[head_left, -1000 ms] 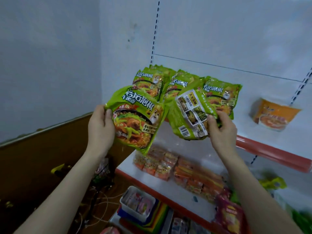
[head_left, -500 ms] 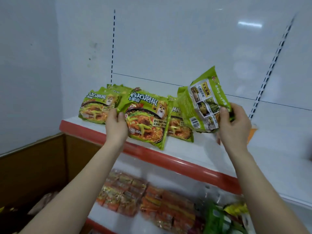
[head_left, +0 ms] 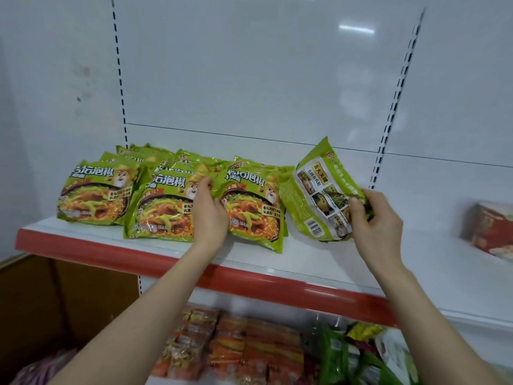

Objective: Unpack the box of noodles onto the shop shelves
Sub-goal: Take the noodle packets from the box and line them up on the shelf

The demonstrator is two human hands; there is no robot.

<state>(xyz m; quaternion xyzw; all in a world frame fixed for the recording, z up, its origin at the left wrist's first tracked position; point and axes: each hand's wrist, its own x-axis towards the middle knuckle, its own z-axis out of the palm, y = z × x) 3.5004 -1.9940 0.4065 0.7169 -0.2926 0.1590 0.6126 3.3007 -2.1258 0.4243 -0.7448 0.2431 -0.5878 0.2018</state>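
Observation:
Several green noodle packs [head_left: 94, 195] lie face up in rows on the white shelf [head_left: 305, 262], with one at the front middle [head_left: 161, 212]. My left hand [head_left: 208, 215] grips the left edge of the front right pack [head_left: 252, 215], which lies on the shelf. My right hand [head_left: 374, 226] pinches the right edge of another green pack [head_left: 319, 201]. That pack is tilted, its printed back faces me, and its lower end is at the shelf surface, right of the row.
The shelf has a red front strip [head_left: 249, 276] and white space to the right, where a red-orange packet [head_left: 491, 229] lies. Orange packets [head_left: 236, 348] and green bags [head_left: 347, 357] fill the shelf below. A brown panel [head_left: 55, 301] stands at lower left.
Both hands have moved forward and down to the shelf. The left hand's pack now lies in the front row, and the right hand's pack has come down beside it.

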